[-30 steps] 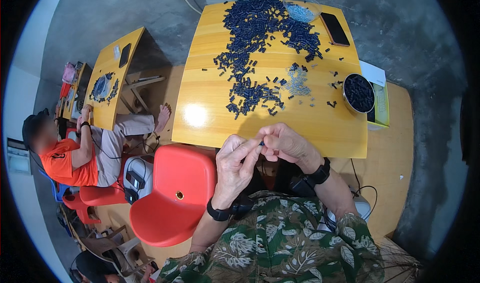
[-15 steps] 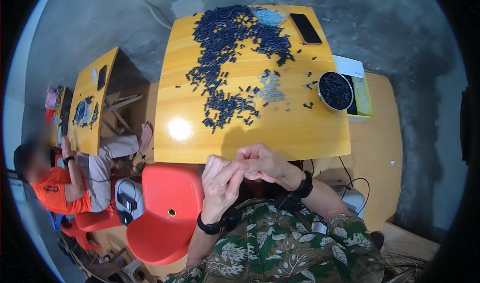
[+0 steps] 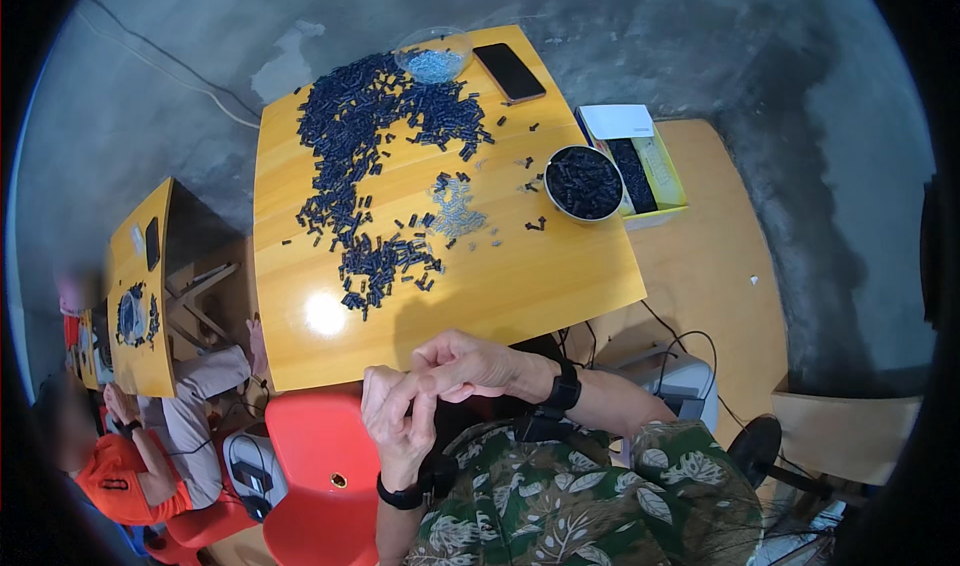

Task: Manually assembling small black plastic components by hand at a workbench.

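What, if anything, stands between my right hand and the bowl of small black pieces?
Nothing visible stands in the way. Between your right hand and the bowl is yellow tabletop, with a few loose black pieces lying near the bowl.

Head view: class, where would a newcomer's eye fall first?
Probably on the dark pieces, strewn thickly from the far edge down the left side of the yellow table. The red chair also stands out, by the table's near edge. Right of it, the left hand and right hand meet in front of that edge, hiding anything between their fingers.
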A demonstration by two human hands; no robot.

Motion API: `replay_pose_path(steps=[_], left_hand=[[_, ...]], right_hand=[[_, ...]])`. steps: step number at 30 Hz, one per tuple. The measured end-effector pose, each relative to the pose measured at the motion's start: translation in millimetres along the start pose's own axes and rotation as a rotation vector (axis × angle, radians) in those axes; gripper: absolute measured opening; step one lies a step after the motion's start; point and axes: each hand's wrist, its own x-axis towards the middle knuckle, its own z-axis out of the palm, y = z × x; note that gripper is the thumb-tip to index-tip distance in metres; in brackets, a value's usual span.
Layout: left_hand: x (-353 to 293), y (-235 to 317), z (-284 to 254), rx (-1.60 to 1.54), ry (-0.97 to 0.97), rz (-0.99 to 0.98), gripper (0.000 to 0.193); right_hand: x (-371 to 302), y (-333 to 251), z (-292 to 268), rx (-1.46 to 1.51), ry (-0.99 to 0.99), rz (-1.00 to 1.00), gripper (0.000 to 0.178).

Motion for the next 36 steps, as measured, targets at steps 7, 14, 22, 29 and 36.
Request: replay_pose_path(steps=[7,14,22,29,36], left_hand=[[-4,-2,1,-0.016,-0.018,-0.065,0.013],[20,8,8,0.024,0.03,-0.121,0.018],[10,2,2,-0.021,0.058,-0.295,0.023],[-2,-30,-4,-0.002,0.018,-0.438,0.013],[-11,-52,0,0.022,0.022,-0.452,0.012]], right_hand=[[1,14,-2,0.081,0.023,-0.046,0.023],[-7,-8,-3,0.139,0.11,-0.101,0.032],[-14,-32,-5,-0.259,0.312,-0.219,0.021],[-79,-106,-45,-1.188,1.191,-0.742,0.016],[-107,-154,-70,-1.658,1.554,-0.633,0.013]])
